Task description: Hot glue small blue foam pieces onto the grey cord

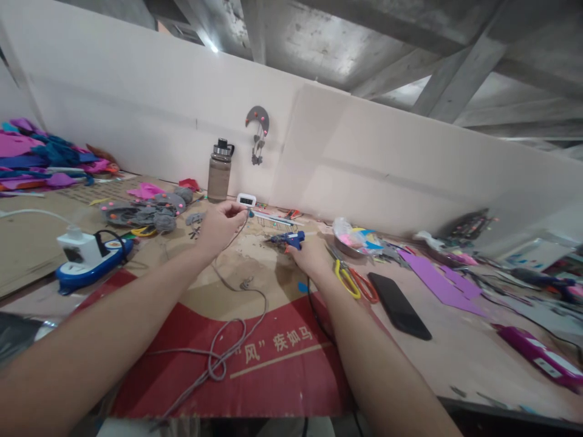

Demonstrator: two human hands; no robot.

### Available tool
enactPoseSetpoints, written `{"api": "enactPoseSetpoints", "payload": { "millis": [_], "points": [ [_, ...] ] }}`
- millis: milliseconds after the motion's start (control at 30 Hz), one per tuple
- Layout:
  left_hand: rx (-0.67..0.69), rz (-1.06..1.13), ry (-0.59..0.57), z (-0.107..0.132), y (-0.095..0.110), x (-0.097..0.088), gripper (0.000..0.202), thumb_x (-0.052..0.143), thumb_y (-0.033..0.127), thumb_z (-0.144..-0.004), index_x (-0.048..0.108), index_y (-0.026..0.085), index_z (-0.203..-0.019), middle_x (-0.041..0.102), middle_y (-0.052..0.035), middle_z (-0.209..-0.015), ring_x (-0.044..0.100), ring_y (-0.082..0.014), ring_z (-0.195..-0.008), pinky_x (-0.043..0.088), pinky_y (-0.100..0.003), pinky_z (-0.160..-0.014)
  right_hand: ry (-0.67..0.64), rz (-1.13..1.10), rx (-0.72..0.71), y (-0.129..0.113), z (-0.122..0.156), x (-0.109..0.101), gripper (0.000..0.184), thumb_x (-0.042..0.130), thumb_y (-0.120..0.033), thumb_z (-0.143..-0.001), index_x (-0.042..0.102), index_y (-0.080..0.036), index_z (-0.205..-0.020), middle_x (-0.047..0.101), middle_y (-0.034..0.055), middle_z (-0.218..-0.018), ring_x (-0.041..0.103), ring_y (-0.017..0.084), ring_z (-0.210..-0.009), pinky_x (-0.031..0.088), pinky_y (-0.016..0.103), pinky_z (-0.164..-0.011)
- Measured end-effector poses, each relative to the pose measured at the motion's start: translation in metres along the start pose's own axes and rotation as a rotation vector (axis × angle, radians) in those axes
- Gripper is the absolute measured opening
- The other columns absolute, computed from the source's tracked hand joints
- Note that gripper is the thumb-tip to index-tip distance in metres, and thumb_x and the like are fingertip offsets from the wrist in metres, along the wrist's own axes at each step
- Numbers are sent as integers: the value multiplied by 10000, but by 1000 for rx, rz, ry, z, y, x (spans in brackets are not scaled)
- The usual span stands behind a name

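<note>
My left hand point(221, 226) is raised over the cardboard, fingers pinched on the end of a grey cord point(237, 285) that trails down and loops toward me. A small teal bit shows at the fingertips. My right hand point(310, 255) rests on the table, closed around a blue glue gun point(289, 240) that points left. Its black cable runs back along my right forearm.
Yellow and orange scissors point(353, 280) and a black phone point(398, 304) lie right of my right hand. A blue power strip point(91, 258) sits at left, grey felt pieces point(146, 212) and a water bottle point(220, 170) behind. Purple foam sheets point(437, 280) lie at right.
</note>
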State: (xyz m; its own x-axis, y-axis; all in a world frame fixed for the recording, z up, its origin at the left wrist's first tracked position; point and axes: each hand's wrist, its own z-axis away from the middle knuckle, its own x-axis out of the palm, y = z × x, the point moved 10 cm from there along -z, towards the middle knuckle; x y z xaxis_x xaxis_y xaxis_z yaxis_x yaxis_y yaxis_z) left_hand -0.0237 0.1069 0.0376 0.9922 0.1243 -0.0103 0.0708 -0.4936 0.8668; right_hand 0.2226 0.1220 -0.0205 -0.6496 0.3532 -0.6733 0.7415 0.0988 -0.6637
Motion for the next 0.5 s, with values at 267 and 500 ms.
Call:
{"api": "enactPoseSetpoints", "payload": {
  "millis": [267, 500],
  "points": [
    [354, -425, 17, 17, 48, 8, 80, 572, 177, -711, 646, 191, -736, 589, -37, -842, 477, -130, -684, 366, -240, -638, 74, -440, -179, -73, 27, -10, 191, 455, -372, -775, 449, -196, -848, 598, 57, -863, 568, 148, -773, 449, 297, -715],
    [368, -449, -19, 22, 49, 18, 88, 573, 180, -716, 658, 190, -739, 580, -12, -702, 482, -126, -654, 362, -233, -642, -290, -1219, -59, -102, 45, 45, 267, 553, -289, -728, 352, -234, -894, 515, -76, -687, 445, 55, -481, 453, 238, -566]
  ]
}}
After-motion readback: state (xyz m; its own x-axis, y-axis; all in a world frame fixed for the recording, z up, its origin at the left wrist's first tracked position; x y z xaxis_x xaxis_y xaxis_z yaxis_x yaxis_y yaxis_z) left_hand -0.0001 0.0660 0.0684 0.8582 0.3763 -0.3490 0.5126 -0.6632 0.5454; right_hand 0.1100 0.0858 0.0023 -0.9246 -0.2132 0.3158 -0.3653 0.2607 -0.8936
